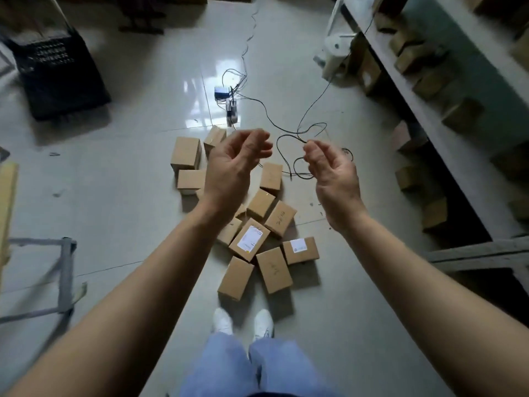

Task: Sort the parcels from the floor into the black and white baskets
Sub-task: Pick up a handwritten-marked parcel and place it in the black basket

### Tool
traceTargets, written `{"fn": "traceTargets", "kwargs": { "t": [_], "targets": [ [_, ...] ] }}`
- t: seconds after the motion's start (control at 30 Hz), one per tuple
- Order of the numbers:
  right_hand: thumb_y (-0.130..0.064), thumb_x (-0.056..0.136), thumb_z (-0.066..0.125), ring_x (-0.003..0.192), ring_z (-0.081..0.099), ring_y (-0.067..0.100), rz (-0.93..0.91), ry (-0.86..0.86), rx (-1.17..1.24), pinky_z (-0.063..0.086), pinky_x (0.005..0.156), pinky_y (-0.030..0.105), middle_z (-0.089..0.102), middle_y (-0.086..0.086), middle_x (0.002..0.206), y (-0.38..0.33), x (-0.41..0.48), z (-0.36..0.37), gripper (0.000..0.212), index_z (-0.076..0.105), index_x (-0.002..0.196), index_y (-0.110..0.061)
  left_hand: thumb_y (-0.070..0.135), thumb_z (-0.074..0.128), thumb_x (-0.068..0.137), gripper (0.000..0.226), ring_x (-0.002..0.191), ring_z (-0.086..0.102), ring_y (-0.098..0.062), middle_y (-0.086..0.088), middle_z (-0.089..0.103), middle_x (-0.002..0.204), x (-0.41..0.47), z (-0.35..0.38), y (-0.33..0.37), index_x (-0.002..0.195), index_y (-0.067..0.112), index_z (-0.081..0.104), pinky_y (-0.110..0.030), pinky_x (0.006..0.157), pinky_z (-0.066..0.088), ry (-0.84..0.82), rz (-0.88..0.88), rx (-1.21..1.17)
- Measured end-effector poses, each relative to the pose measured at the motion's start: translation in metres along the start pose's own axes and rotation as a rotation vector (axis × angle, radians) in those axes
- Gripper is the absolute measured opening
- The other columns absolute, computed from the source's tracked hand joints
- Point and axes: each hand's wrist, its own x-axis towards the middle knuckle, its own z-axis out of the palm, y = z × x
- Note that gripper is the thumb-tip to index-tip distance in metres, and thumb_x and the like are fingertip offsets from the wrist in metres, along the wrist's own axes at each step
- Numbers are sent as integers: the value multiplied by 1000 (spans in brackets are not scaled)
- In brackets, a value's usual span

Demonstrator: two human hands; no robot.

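Observation:
Several small brown cardboard parcels (249, 239) lie in a loose heap on the pale tiled floor in front of my feet; two of them carry white labels. My left hand (232, 167) hovers above the heap, palm turned inward, fingers loosely curled and holding nothing. My right hand (332, 173) hangs level with it on the right, also loosely curled and holding nothing. The black basket (57, 70) stands at the far left. No white basket shows in this view.
Black cables (286, 130) trail across the floor behind the heap to a small device (223, 93). A shelf unit (446, 90) with more boxes runs along the right. A grey frame (65, 276) lies at the left. My white shoes (243, 322) stand just behind the parcels.

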Motion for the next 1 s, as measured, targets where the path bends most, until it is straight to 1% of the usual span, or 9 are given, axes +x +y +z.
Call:
{"fn": "traceTargets", "kwargs": {
  "t": [0.13,0.23,0.33,0.5,0.6,0.73,0.83,0.93,1.0],
  "targets": [
    [-33,93,56,94,60,-1,84,81,8,47,76,9,62,-10,100,26,-5,-14,31,56,118,-15,20,45,98,24,98,63,-24,-12,63,102,8,8,-23,107,2,59,-26,86,52,-49,-27,9],
    [-28,94,54,79,61,-13,138,83,9,45,65,3,62,-10,93,52,-7,-13,17,57,108,-19,20,46,98,18,94,63,-19,-7,63,97,13,7,-46,100,9,60,-21,82,52,-53,-62,6],
    [-23,96,53,65,58,-16,172,89,3,43,58,3,60,-10,84,76,-2,-9,15,58,106,-13,21,46,98,19,95,62,-22,-8,63,96,18,7,-70,101,8,60,-24,82,52,-53,-114,49],
    [-24,96,53,65,58,-17,225,141,18,42,58,1,61,-12,83,114,13,-18,16,59,104,-12,22,46,98,22,96,62,-26,-7,63,94,31,15,-111,104,5,60,-32,86,52,-42,-165,101],
    [-25,96,53,63,58,-17,281,161,19,42,55,2,61,-12,81,142,17,-36,14,59,101,-13,26,46,98,25,99,63,-28,-16,63,101,36,25,-145,104,6,61,-30,85,53,11,-212,120],
    [-36,94,54,72,59,-6,391,158,-74,43,60,8,60,-13,83,207,15,-59,12,58,95,-25,28,46,98,24,94,62,-24,-12,63,97,32,54,-219,100,10,62,-29,83,50,8,-296,150],
    [-40,93,53,81,58,9,478,155,-123,45,68,20,59,-7,83,274,15,-75,19,57,94,-22,31,44,99,26,95,63,-23,-9,65,98,32,71,-288,102,12,62,-31,83,50,0,-358,194],
    [-41,94,51,74,52,4,535,154,-166,42,58,13,57,-8,81,344,18,-80,22,58,97,-20,32,45,99,27,95,64,-22,-12,66,100,40,70,-358,100,11,62,-31,84,51,87,-397,217],
    [-40,94,51,75,52,5,563,145,-169,42,61,16,59,-5,84,388,20,-76,24,59,98,-18,31,47,98,27,92,64,-21,-12,66,97,41,61,-400,98,11,63,-29,82,51,162,-431,221]
  ]
}}
